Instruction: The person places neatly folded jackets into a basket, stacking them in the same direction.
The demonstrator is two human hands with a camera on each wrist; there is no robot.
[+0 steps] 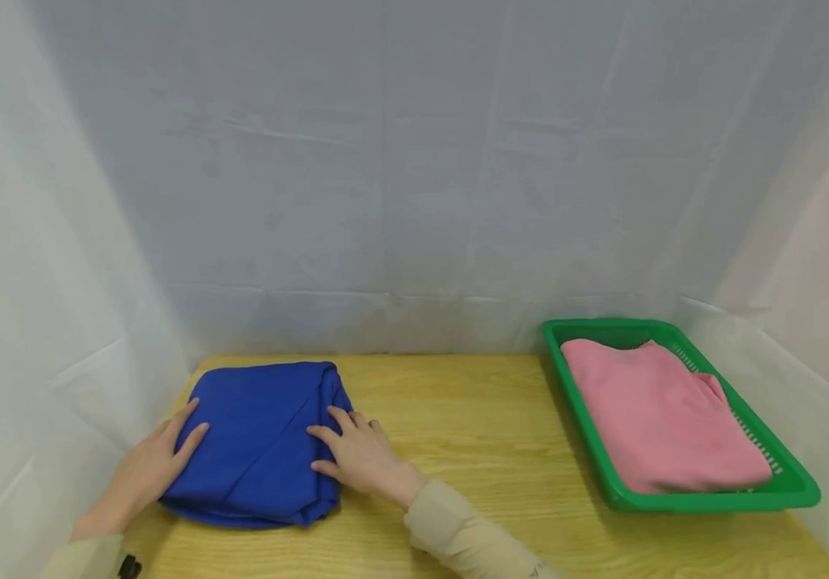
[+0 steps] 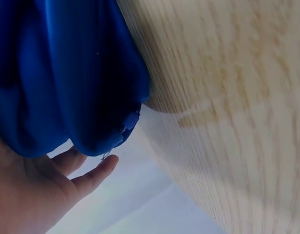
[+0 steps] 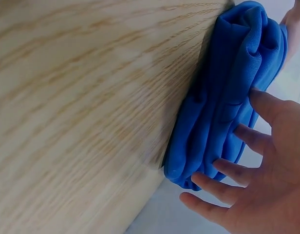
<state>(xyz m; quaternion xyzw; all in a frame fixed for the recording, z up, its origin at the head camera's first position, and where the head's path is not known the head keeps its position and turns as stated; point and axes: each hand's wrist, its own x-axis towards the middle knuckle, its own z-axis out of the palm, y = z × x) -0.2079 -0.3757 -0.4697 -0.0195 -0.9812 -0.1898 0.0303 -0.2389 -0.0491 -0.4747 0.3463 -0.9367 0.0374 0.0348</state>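
A folded blue cloth (image 1: 258, 438) lies on the left part of the wooden table, with several thick layers showing along its side in the right wrist view. My left hand (image 1: 145, 470) rests against its left edge, thumb on top. At the right edge, the spread fingers of my right hand (image 1: 365, 457) touch the folded side. From the right wrist, those fingers (image 3: 225, 190) look slightly bent and apart, with the cloth (image 3: 223, 102) beyond them. In the left wrist view, loose threads hang from a corner of the cloth (image 2: 86, 73) near the left hand (image 2: 38, 195).
On the right of the table (image 1: 472, 450) stands a green plastic basket (image 1: 595, 450) with slotted sides, holding a folded pink cloth (image 1: 663, 418). Pale sheeting (image 1: 414, 177) hangs behind the table and along both sides.
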